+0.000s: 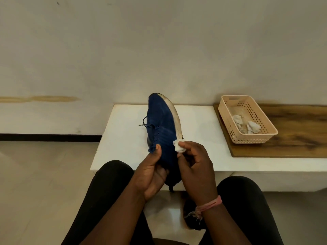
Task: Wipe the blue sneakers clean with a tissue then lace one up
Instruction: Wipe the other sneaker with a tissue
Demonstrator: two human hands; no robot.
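A blue sneaker (161,121) with a white sole is held up over the white table (123,138), toe pointing away, sole edge to the right. My left hand (150,174) grips its heel end, thumb on the lace side. My right hand (194,167) pinches a crumpled white tissue (178,146) against the sneaker's side near the sole. A dark lace (144,122) hangs loose on the left of the shoe. A second sneaker is not in view.
A beige perforated basket (265,124) with used crumpled tissues (247,125) stands on a wooden board (300,138) at the right of the table. A wall rises behind. My knees in black trousers (106,191) are under the table's front edge.
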